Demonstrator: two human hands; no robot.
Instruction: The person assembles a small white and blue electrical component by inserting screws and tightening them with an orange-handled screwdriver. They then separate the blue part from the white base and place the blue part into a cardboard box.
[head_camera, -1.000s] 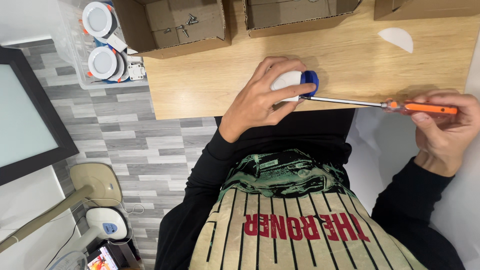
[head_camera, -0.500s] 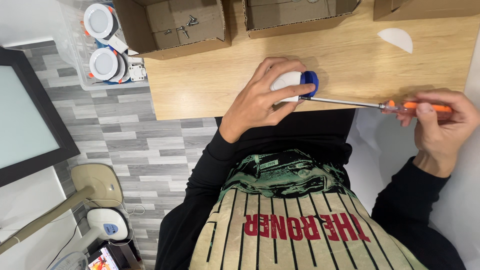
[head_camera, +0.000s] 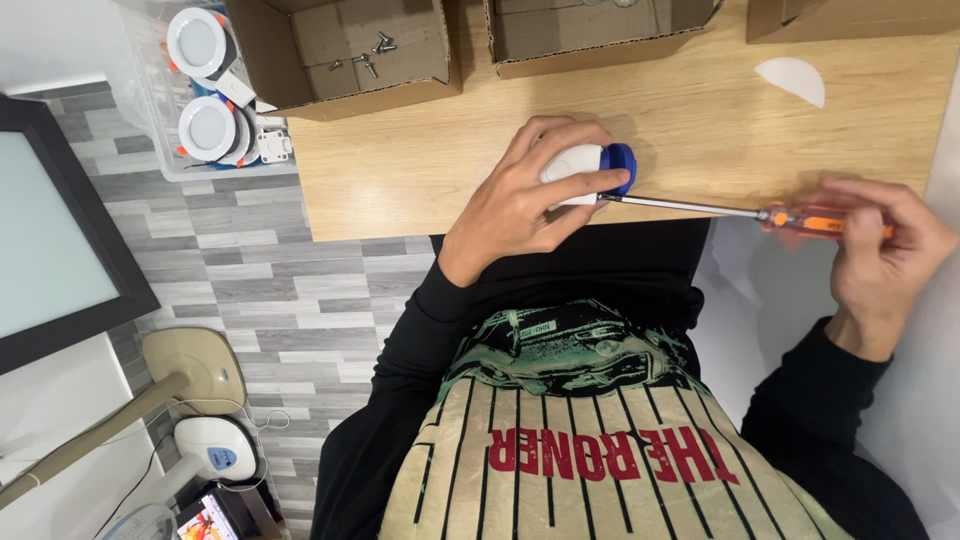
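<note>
Left hand (head_camera: 520, 205) covers most of the white and blue part (head_camera: 590, 165). Right hand (head_camera: 880, 255) blurred, hiding the screwdriver (head_camera: 700, 207) handle. Upper boxes (head_camera: 600, 35) cut off by top edge.

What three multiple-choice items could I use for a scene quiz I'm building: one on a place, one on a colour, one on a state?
1. Where do the loose screws lie?
A. In the left cardboard box
B. On the floor tiles
C. On the white half-disc

2. What colour is the screwdriver's handle?
A. Green
B. Orange
C. Black

3. How is the white and blue part held?
A. Lying untouched on the table
B. Pressed at the table edge under the left hand
C. Lifted high by both hands

Answers:
1 A: the screws sit inside the left cardboard box.
2 B: the screwdriver has an orange handle in the grip of the right hand.
3 B: the left hand covers the white and blue part on the table, with the screwdriver's tip against it.
</note>
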